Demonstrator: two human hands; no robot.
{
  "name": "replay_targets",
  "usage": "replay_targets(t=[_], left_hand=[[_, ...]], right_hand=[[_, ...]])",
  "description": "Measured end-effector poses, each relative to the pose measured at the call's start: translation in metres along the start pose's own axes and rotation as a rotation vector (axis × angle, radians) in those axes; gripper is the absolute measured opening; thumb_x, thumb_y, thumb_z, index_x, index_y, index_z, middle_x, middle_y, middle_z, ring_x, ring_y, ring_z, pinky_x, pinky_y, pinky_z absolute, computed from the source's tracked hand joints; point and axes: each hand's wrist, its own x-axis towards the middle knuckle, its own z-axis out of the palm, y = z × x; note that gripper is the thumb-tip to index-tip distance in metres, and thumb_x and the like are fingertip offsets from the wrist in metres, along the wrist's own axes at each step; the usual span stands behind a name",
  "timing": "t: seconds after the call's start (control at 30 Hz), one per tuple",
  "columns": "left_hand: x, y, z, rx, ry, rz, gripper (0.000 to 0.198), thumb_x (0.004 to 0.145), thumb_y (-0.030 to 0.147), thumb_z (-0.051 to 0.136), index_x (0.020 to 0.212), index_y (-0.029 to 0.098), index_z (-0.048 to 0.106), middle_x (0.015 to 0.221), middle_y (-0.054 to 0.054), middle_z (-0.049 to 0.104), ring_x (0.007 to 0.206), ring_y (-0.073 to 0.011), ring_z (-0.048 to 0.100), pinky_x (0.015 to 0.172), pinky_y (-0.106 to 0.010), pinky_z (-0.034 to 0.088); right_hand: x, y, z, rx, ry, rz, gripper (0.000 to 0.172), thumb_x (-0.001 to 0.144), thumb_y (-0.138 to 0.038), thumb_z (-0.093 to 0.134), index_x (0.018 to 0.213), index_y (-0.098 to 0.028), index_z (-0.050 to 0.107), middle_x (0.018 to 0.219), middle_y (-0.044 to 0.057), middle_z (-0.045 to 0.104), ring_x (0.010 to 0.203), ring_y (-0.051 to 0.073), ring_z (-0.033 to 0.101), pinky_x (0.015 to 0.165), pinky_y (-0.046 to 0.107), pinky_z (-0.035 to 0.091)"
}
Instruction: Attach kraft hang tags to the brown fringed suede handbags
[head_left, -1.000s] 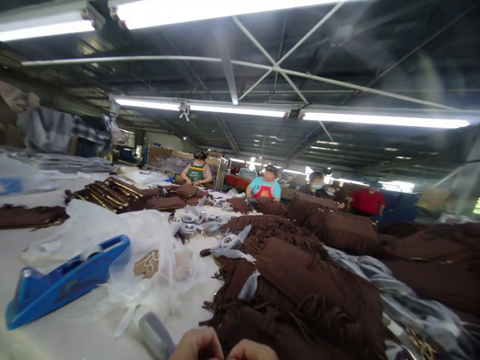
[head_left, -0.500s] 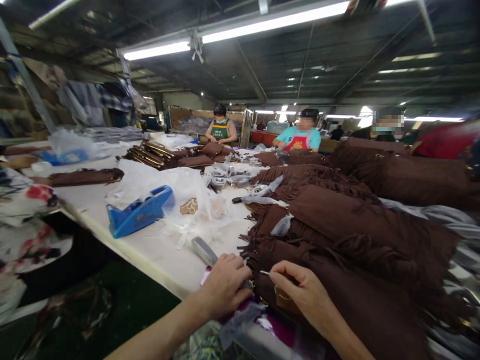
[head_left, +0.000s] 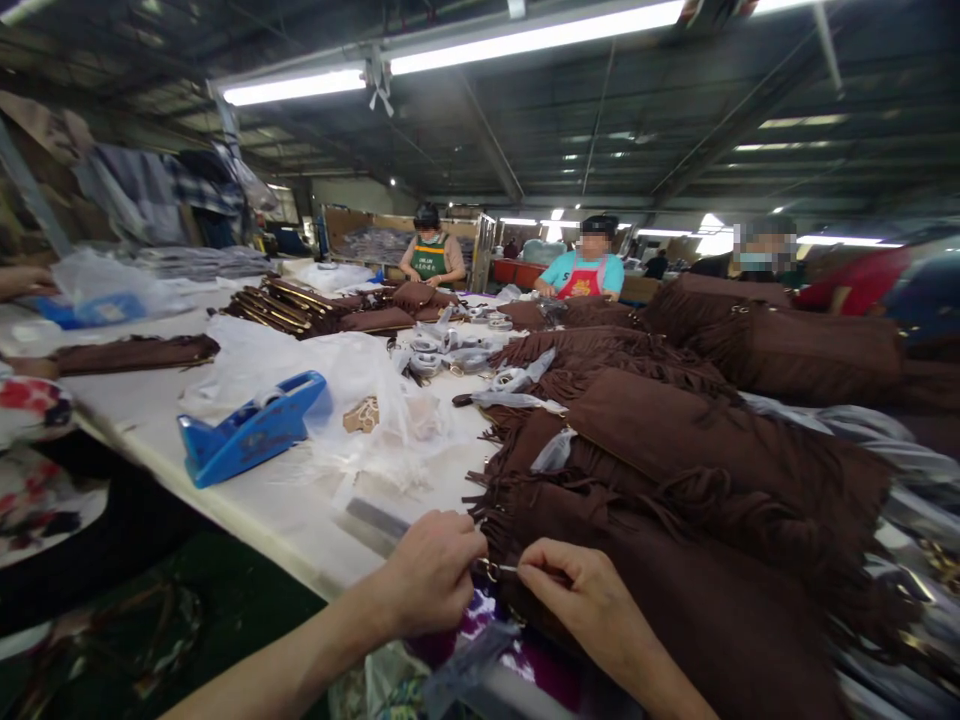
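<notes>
At the near edge of the white table point(head_left: 285, 505), the left hand point(head_left: 431, 575) and right hand point(head_left: 581, 600) meet, fingers closed on a small metal clasp point(head_left: 491, 571) at the end of a brown fringed bag point(head_left: 675, 610). A blue tape dispenser point(head_left: 251, 440) sits further left by the same edge, just beside crumpled clear plastic bags point(head_left: 360, 385).

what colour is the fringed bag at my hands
Dark brown all over, fringe too; the head view shows the fringed bag clearly.
</notes>
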Motion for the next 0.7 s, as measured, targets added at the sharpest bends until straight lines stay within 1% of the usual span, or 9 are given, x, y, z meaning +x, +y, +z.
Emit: replay_targets(t=[0.07,0.13,0.23,0.4,0.47,0.57,0.63,0.7], left_hand=[[0.000,0.001,-0.001,0.010,0.018,0.032,0.012,0.073,0.012,0.054,0.082,0.019,0.057,0.092,-0.007,0.062,0.087,-0.0244,0.057,0.076,-0.035,0.042],[0.000,0.000,-0.001,0.026,0.043,0.066,0.013,0.078,0.012,0.052,0.087,0.019,0.058,0.095,-0.007,0.061,0.090,-0.0247,0.056,0.077,-0.036,0.042],[-0.001,-0.001,0.002,0.050,0.070,0.062,0.017,0.083,0.009,0.047,0.090,0.019,0.058,0.098,-0.008,0.061,0.092,-0.0243,0.054,0.078,-0.037,0.041],[0.000,-0.001,0.003,0.058,0.070,0.024,0.012,0.083,0.007,0.049,0.084,0.018,0.055,0.095,-0.008,0.059,0.088,-0.0232,0.052,0.077,-0.036,0.042],[0.000,-0.001,0.002,0.048,0.083,0.034,0.013,0.084,0.007,0.048,0.083,0.019,0.054,0.095,-0.007,0.059,0.088,-0.0229,0.052,0.077,-0.036,0.042],[0.000,0.000,0.001,0.041,0.088,0.039,0.014,0.085,0.006,0.047,0.085,0.019,0.054,0.095,-0.007,0.059,0.087,-0.0226,0.052,0.077,-0.036,0.042],[-0.001,0.002,0.000,0.033,0.084,0.025,0.016,0.084,0.005,0.047,0.086,0.018,0.055,0.096,-0.007,0.060,0.088,-0.0226,0.052,0.078,-0.036,0.043],[-0.004,0.005,-0.001,0.026,0.086,-0.004,0.017,0.083,0.004,0.048,0.088,0.018,0.055,0.096,-0.007,0.060,0.089,-0.0229,0.053,0.078,-0.036,0.044]], right_hand=[[0.003,-0.003,-0.001,0.049,-0.027,0.044,0.023,0.080,-0.033,0.054,0.064,-0.020,0.064,0.054,-0.004,0.051,0.052,0.013,0.045,0.049,0.024,0.030],[0.006,-0.005,-0.002,0.075,-0.045,0.064,0.022,0.077,-0.032,0.054,0.062,-0.020,0.063,0.053,-0.005,0.050,0.050,0.012,0.043,0.048,0.024,0.030],[0.009,-0.007,-0.003,0.026,-0.042,0.051,0.019,0.074,-0.027,0.054,0.061,-0.019,0.066,0.053,-0.004,0.055,0.052,0.013,0.048,0.049,0.024,0.032],[0.015,-0.014,-0.004,-0.151,-0.042,0.034,0.017,0.075,-0.021,0.056,0.064,-0.020,0.070,0.056,-0.003,0.063,0.054,0.015,0.057,0.051,0.024,0.034],[0.018,-0.018,-0.004,-0.219,-0.048,0.019,0.016,0.074,-0.019,0.059,0.066,-0.021,0.072,0.059,-0.002,0.067,0.058,0.016,0.060,0.054,0.024,0.036],[0.023,-0.023,-0.004,-0.252,-0.048,-0.011,0.013,0.075,-0.017,0.064,0.068,-0.022,0.074,0.066,0.000,0.071,0.066,0.017,0.064,0.060,0.025,0.038],[0.024,-0.024,-0.003,-0.293,-0.046,-0.062,0.009,0.078,-0.019,0.068,0.072,-0.022,0.075,0.073,0.001,0.073,0.072,0.018,0.065,0.064,0.025,0.040],[0.023,-0.023,-0.001,-0.351,-0.052,-0.142,0.007,0.081,-0.021,0.070,0.077,-0.022,0.076,0.079,0.001,0.073,0.075,0.018,0.066,0.066,0.025,0.040]])
